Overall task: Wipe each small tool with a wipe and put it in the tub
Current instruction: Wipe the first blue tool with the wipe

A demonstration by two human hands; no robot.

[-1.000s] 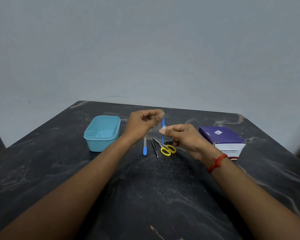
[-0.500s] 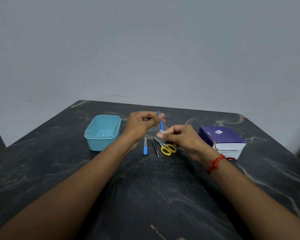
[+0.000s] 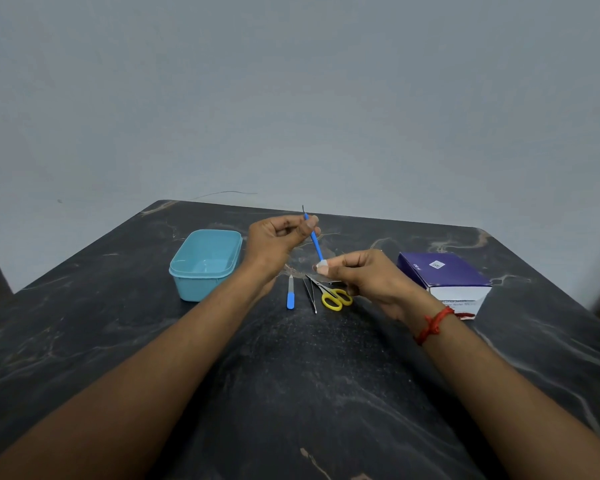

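My left hand (image 3: 278, 242) pinches the upper end of a thin blue-handled tool (image 3: 314, 242), which tilts down to the right above the table. My right hand (image 3: 364, 277) pinches a small white wipe (image 3: 323, 265) around the tool's lower end. On the table below lie a blue-handled nail file (image 3: 290, 293), dark tweezers (image 3: 310, 294) and yellow-handled scissors (image 3: 333, 295). The light blue tub (image 3: 205, 263) stands open to the left of my left hand, with nothing seen inside.
A purple and white box (image 3: 444, 277) lies at the right on the dark marbled table (image 3: 291, 393). A grey wall rises behind the far edge. A red thread is tied around my right wrist.
The blue tool has tilted, its top leaning left, and the left hand has risen a little. The wipe in the right hand has slid down toward the tool's lower end.
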